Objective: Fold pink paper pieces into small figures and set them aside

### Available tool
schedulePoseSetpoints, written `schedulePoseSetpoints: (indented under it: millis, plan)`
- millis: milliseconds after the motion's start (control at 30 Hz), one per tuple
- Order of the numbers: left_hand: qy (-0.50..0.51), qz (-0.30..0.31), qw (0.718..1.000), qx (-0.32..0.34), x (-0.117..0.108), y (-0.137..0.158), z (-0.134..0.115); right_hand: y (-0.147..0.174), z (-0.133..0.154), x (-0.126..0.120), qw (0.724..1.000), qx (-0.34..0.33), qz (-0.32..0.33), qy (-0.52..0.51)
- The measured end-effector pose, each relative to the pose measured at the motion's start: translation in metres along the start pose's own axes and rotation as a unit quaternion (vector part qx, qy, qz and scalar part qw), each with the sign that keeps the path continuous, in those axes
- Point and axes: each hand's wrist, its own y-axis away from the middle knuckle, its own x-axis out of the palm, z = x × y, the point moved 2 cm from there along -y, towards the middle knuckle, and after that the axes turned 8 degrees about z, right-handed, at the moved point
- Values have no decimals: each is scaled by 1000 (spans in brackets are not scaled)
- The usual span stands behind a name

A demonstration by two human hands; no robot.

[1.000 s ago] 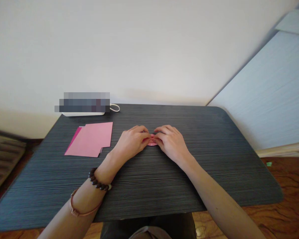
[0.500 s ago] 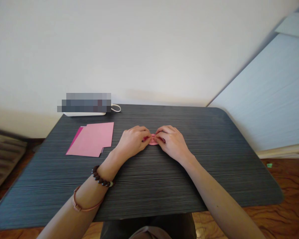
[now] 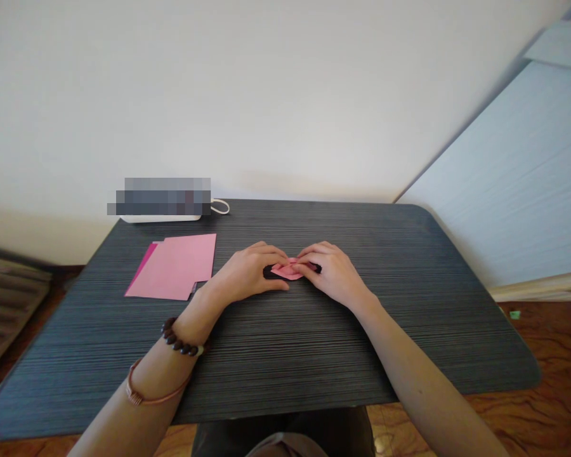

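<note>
Hands (image 3: 332, 271) curled inward, folded pink paper (image 3: 285, 272) between

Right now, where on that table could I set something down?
It's crowded mid-table, where the left hand and right hand flank folded pink paper, and back left, with pink paper sheets and a pixelated, white-based object. The dark tabletop is bare right of the right hand, and between the hands and its near edge.

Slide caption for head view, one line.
Right hand pinches small folded pink paper, left hand open at its side, on dark table with pink sheets.
</note>
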Motion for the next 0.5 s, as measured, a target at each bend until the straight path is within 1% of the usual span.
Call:
schedulePoseSetpoints:
  millis: [133, 300, 400, 500]
  plan:
    - [22, -34, 999, 15, 1, 3, 9, 5, -5, -6, 997, -36, 34, -54]
    - [45, -76, 995, 35, 3, 5, 13, 8, -10, -5, 996, -51, 10, -69]
    - [48, -87, 994, 38, 3, 5, 12, 7, -10, -2, 996, -65, -1, -62]
    - [56, -96, 993, 31, 3, 6, 11, 6, -10, -2, 996, -63, -5, -56]
